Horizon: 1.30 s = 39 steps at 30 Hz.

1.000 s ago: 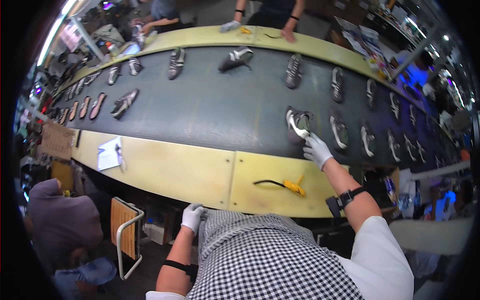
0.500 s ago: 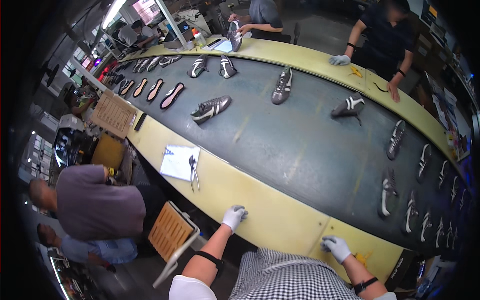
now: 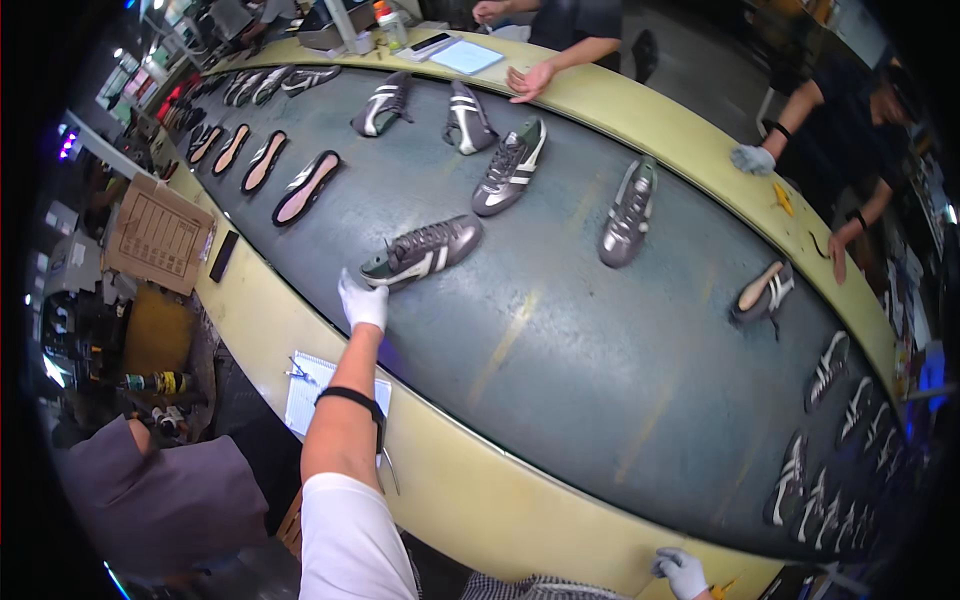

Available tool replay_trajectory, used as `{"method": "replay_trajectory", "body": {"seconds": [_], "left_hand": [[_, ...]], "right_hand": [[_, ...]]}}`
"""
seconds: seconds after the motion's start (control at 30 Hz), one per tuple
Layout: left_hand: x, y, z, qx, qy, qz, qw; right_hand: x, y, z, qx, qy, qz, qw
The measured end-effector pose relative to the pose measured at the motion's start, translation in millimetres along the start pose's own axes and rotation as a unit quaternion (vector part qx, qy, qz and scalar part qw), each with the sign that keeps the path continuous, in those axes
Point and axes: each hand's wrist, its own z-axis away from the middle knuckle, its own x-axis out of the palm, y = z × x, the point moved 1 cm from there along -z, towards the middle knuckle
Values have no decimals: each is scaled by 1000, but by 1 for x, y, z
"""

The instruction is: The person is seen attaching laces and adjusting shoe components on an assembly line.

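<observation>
My left hand (image 3: pixel 362 302), in a white glove, reaches over the conveyor belt to the heel of a dark grey sneaker (image 3: pixel 428 250) with white stripes. Its thumb and fingers are apart at the heel, and the shoe lies on the belt. My right hand (image 3: pixel 680 573), also gloved, rests by the near table edge at the bottom, its fingers loosely bent and apart with nothing seen in them. Beyond the nearest shoe lie another laced sneaker (image 3: pixel 510 167) and a silvery grey sneaker (image 3: pixel 628 215).
A notepad (image 3: pixel 310 392) lies under my left forearm beside pliers (image 3: pixel 389 470). Pink-soled shoes (image 3: pixel 307 188) line the belt's left; more sneakers (image 3: pixel 790 480) stand at right. Across the belt are a co-worker's bare hand (image 3: pixel 530 80) and another's gloved hand (image 3: pixel 752 158). A cardboard sheet (image 3: pixel 160 235) stands at left.
My left hand has gone from the near table forward and left to the sneaker's heel. The far co-worker's sneaker is now on the belt. The view has shifted; my right hand stays near the edge.
</observation>
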Motion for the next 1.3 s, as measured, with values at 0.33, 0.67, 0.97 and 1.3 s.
{"method": "replay_trajectory", "body": {"seconds": [0.33,0.67,0.97,1.3], "left_hand": [[45,38,-2,58,-266,0,962],[-8,100,246,-193,-473,576,638],[-193,222,622,399,-400,226,793],[-74,158,794,312,-578,52,752]], "right_hand": [[10,-43,-15,5,6,155,988],[48,-109,19,-210,22,142,967],[-14,-62,119,-448,72,-108,885],[-140,231,206,-184,-1,-314,931]]}}
